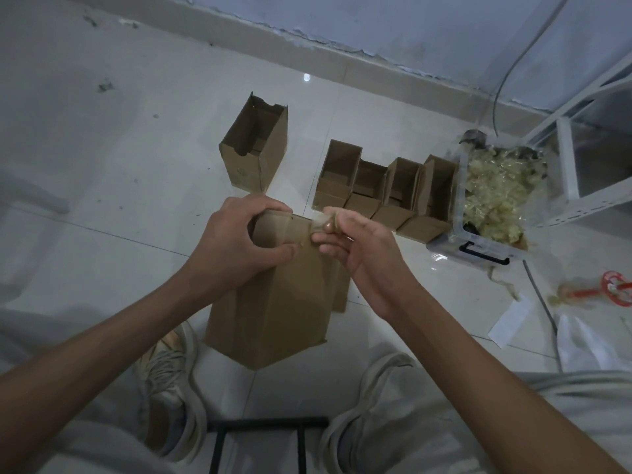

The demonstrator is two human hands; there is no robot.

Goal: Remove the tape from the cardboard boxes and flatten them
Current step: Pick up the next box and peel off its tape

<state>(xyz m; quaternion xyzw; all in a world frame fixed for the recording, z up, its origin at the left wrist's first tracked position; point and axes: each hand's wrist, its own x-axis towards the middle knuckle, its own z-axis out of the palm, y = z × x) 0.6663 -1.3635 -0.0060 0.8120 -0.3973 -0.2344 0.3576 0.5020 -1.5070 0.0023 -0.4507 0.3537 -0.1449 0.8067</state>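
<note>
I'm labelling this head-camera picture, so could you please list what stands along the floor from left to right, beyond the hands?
Lone open cardboard box → row of four open boxes → clear plastic bin full of crumpled tape → white metal shelf frame.

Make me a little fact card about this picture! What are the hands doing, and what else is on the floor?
left hand: left hand grips the top rim of the held box
right hand: right hand pinches a tape strip at the box's top edge
waiting boxes: one tall open box standing alone; row of four open boxes beside it
bin: clear plastic bin holding crumpled tape
floor: pale tiles
</note>
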